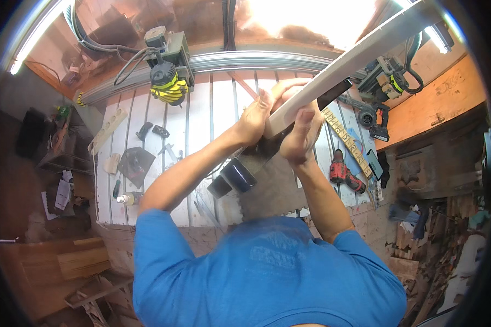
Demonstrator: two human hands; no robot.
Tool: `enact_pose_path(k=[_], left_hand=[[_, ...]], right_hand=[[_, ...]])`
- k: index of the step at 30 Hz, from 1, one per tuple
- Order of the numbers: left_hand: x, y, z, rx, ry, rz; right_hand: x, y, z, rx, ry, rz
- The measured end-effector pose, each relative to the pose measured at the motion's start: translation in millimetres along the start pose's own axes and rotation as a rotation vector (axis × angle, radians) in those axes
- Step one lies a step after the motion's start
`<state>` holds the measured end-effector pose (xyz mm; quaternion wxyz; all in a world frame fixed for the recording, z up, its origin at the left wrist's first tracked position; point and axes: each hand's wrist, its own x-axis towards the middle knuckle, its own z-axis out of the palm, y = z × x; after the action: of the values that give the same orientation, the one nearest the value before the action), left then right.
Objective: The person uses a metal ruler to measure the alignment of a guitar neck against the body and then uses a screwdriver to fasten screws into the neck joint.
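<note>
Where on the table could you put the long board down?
Barest patch: the pale slats between the yellow-black router and the left hand. The table's left side is crowded with small tools around a dark sheet; the right side holds a red drill and folding ruler.

A single fisheye camera on the person's head looks steeply down, close over the blue-shirted chest (267, 272) and forearms. It faces the slatted tabletop (213, 109) ahead, straight edges bending near the rim.
</note>
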<state>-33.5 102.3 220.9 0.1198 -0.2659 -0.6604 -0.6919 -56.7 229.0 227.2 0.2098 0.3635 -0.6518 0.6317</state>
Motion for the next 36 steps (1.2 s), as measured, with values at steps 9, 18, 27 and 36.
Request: enact_pose_path(k=[9,18,27,36], left_hand=[[35.6,-17.5,-20.9,-0.085,-0.103,0.107],[50.6,-5.4,-15.1,-0.233,-0.257,0.213],[45.8,-8.2,-23.1,-0.258,-0.135,0.135],[40.7,-2.1,-20.8,-0.184,-0.103,0.138]], right_hand=[[5.4,9.9,-0.4,0.168,-0.063,0.095],[-8.4,22.8,-8.3,0.219,-0.103,0.099],[-3.2,20.0,0.0,0.113,-0.129,0.121],[-9.7,20.9,1.7,0.168,-0.108,0.153]])
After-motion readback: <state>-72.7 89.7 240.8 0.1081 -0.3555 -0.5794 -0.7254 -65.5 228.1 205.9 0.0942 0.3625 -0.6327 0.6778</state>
